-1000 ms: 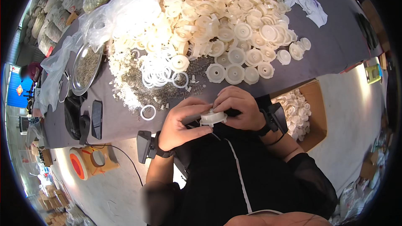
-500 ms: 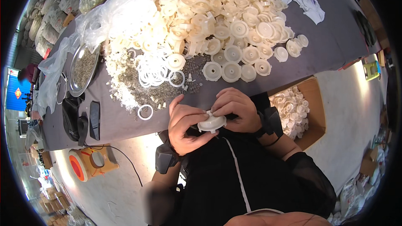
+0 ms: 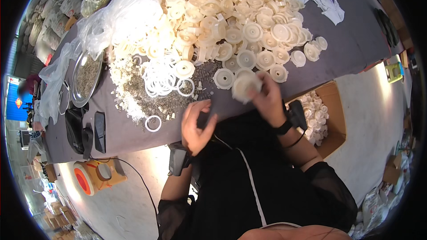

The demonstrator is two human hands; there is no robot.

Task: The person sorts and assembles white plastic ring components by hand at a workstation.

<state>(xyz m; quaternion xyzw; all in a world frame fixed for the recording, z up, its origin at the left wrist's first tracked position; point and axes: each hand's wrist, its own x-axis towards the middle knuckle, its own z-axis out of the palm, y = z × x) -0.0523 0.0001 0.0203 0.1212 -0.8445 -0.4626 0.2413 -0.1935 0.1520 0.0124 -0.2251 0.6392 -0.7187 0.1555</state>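
My right hand (image 3: 269, 101) is closed on a round cream plastic cap (image 3: 246, 88), smeared by motion, at the near edge of the pile. That cap overlaps other caps lying there, so I cannot tell whether it touches them. My left hand (image 3: 196, 126) is empty over the table's near edge, thumb and fingers apart. Just beyond it lie loose white rings (image 3: 161, 80), with one single ring (image 3: 153, 123) to its left. Small clear and white bits (image 3: 167, 104) are scattered around the rings. A big heap of cream caps (image 3: 209, 22) spreads behind.
A cardboard box (image 3: 336, 120) of white parts stands right of me, below the table (image 3: 347, 55). To the left are a metal tray (image 3: 76, 99) of small bits, a phone (image 3: 100, 131) and a black bag (image 3: 74, 126). Clear plastic bags (image 3: 129, 11) lie behind.
Both hands were together around one white cap near my body. Now they are apart: the right has moved forward to the pile with a cap, while the left has opened.
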